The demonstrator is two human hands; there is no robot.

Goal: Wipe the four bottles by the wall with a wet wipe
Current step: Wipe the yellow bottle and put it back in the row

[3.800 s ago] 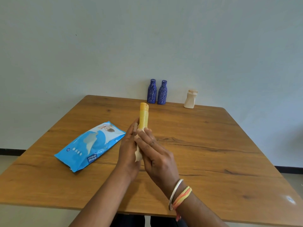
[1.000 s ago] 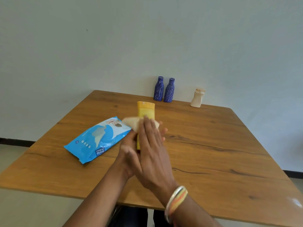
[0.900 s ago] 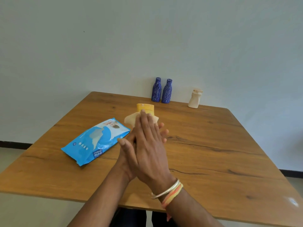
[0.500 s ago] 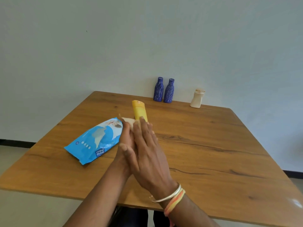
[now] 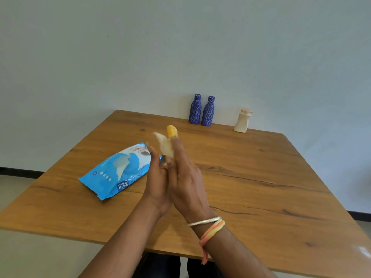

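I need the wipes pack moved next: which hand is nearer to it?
Left. The left hand is just right of the blue wipes pack, at its edge; the right hand lies on the left hand's far side, farther away.

- yellow bottle (image 5: 172, 131): only its orange-yellow top shows, a little blurred. the rest is hidden between the left hand (image 5: 157, 181), which holds it, and the right hand (image 5: 186, 181). it is lifted above the table (image 5: 261, 177) and points up and away.
- wet wipe (image 5: 165, 145): pale, crumpled and blurred. it sticks out just left of the yellow top, under the straight fingers of the right hand.
- left blue bottle (image 5: 195, 109) and right blue bottle (image 5: 208, 111): dark blue with thin white lines, upright, side by side and almost touching, at the far table edge by the wall (image 5: 180, 47).
- cream bottle (image 5: 242, 121): upright by the wall, apart to the right of the blue pair.
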